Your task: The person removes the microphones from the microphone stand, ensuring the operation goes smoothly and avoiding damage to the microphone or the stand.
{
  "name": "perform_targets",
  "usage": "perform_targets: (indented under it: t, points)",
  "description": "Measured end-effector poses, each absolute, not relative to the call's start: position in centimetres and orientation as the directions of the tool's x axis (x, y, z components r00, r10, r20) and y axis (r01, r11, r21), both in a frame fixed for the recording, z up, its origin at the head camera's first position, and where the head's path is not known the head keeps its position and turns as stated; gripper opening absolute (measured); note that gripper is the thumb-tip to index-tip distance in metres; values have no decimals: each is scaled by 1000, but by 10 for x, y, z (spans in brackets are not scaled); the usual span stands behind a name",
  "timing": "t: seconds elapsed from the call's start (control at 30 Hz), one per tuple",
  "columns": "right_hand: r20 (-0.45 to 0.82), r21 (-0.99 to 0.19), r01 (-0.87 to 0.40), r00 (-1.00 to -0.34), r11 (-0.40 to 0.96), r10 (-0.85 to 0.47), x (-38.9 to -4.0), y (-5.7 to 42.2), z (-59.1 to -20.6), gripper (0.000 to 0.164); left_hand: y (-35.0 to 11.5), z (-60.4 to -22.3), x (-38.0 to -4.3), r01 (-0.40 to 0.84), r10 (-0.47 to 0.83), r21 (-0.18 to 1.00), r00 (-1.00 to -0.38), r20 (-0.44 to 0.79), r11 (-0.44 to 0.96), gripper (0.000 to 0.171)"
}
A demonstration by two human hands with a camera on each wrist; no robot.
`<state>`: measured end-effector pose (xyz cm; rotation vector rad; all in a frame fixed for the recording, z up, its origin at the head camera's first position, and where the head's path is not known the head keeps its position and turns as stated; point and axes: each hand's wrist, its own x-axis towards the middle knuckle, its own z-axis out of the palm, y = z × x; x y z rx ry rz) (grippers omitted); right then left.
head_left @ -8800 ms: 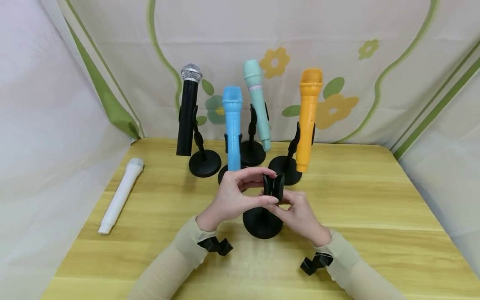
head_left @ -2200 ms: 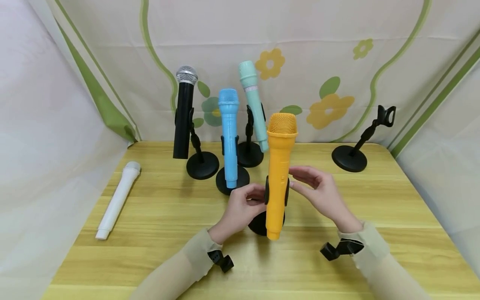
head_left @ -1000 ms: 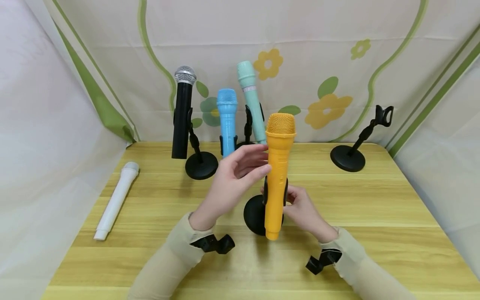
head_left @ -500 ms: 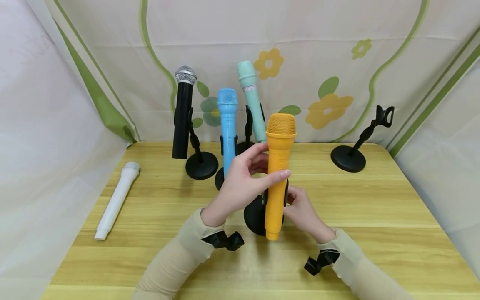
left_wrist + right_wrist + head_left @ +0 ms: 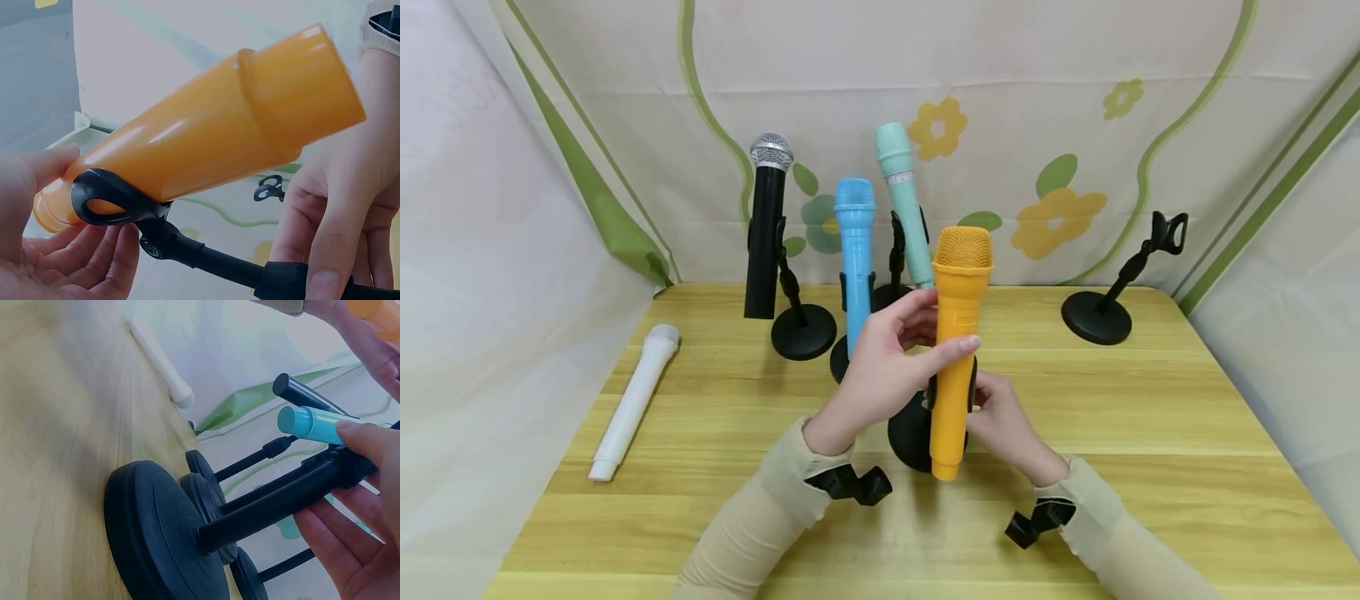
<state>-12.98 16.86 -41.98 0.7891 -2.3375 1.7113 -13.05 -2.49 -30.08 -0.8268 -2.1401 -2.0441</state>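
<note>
An orange microphone (image 5: 961, 304) sits tilted in the clip of a black desk stand (image 5: 910, 437) at the table's front middle. My left hand (image 5: 883, 367) grips its body, thumb across the front and fingers behind. In the left wrist view the black clip (image 5: 106, 206) cradles the orange body. Behind the microphone, my right hand (image 5: 1011, 425) holds the stand's upright; the right wrist view shows thumb and fingers about the collar (image 5: 347, 465) near its top. The round base (image 5: 147, 531) rests on the wood. In the head view the microphone hides part of the upright and the right fingertips.
Behind stand a black microphone (image 5: 765, 242), a blue one (image 5: 855, 250) and a mint one (image 5: 904, 208), each on a stand. A white microphone (image 5: 636, 400) lies at the left. At the back right is a bare stand (image 5: 1097, 315). Fabric walls (image 5: 1037, 100) enclose the table.
Since the oldest frame, the orange microphone's stand has come forward and a bare stand has appeared at the back right. Within the last second my left hand closed round the microphone; my right barely moved.
</note>
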Motion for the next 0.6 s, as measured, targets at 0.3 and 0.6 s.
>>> perform_targets:
  t: [0.3, 0.6]
  points:
    - [484, -783, -572, -807, 244, -338, -122, 161, -398, 26, -21, -301, -129, 425, 307, 903, -853, 421, -58, 45]
    - [535, -748, -621, -773, 234, -342, -133, 168, -423, 31, -19, -301, -128, 423, 296, 902, -854, 428, -82, 44]
